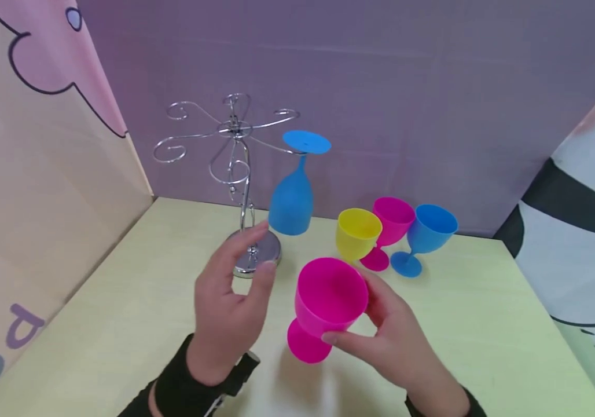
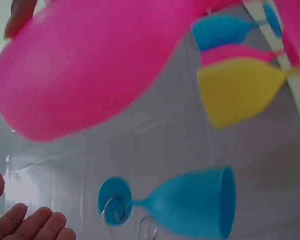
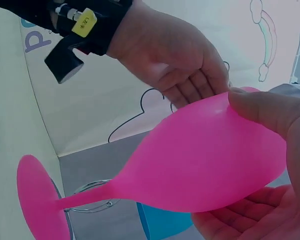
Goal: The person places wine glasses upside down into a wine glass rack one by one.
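In my right hand (image 1: 393,333) I hold a pink plastic goblet (image 1: 329,295) by its bowl, thumb on the near side and fingers round the far side. The goblet is raised above the table, mouth tilted up toward the head camera, its foot lower left. My left hand (image 1: 232,295) is just left of the goblet with fingers apart, holding nothing. Behind it stands a chrome rack (image 1: 245,191) with curled arms. A blue goblet (image 1: 292,200) hangs upside down by its foot from the rack's right arm, also seen in the left wrist view.
Behind the held goblet, a yellow goblet (image 1: 358,231), a second pink goblet (image 1: 393,220) and another blue goblet (image 1: 430,229) stand close together on the pale table (image 1: 485,336). A grey-purple backdrop (image 1: 381,87) rises along the table's back edge.
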A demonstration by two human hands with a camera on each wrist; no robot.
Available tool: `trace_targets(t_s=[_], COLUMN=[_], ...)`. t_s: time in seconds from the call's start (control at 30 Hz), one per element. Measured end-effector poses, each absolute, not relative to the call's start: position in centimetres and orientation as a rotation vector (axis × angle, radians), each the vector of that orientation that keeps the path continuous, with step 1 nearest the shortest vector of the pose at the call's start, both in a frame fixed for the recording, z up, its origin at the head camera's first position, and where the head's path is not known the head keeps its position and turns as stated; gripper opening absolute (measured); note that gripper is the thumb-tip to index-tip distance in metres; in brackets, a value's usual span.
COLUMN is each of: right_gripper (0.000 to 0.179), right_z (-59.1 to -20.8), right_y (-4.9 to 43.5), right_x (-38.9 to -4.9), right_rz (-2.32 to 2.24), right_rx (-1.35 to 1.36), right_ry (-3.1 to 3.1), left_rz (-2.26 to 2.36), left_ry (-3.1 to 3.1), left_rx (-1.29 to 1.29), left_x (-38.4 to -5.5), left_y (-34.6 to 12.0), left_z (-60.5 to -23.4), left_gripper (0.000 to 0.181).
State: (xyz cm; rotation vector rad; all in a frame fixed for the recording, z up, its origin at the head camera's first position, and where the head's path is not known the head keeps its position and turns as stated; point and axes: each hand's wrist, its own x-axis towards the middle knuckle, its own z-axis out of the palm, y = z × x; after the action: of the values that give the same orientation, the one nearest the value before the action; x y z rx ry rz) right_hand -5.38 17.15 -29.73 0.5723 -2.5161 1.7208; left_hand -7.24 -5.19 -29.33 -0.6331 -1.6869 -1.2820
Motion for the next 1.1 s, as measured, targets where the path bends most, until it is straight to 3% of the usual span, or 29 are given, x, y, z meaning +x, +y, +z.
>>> trace_targets(t_s=[0.17,0.47,0.67,0.87,1.1], right_gripper=[0.074,0.078,0.07,0.062,0.051], right_z=[-29.7,-29.7,-29.3,-29.1,-29.0], right_y=[17.7,18.2,18.1,17.6,17.1], right_x=[-5.5,-5.9,-5.6,-5.4,-5.5], right_rz=[1.685,1.768,1.914,2.068,2.248], right_rx=[0.523,0.476,0.321,0.219,0.182], right_ry=[-2.48,-2.262,-2.066,-1.86,-1.582], left_rz=[-1.489,-1.831,-2.188,-2.467,-2.579], left_ry=[-1.853,-1.926,-1.953,-1.976,-1.983], left_rx=[-0.622,-0.435,-0.337,-0.406,-0.483], left_x=[-7.2,-8.7,-8.6,-7.3,-6.3], left_y=[-4.2,-4.3,-4.1,-3.0,-1.6], left_z=[-30.9,-32.8,-32.1,-31.4,-32.1], left_gripper=[0.043,0.026,0.023,0.032,0.028])
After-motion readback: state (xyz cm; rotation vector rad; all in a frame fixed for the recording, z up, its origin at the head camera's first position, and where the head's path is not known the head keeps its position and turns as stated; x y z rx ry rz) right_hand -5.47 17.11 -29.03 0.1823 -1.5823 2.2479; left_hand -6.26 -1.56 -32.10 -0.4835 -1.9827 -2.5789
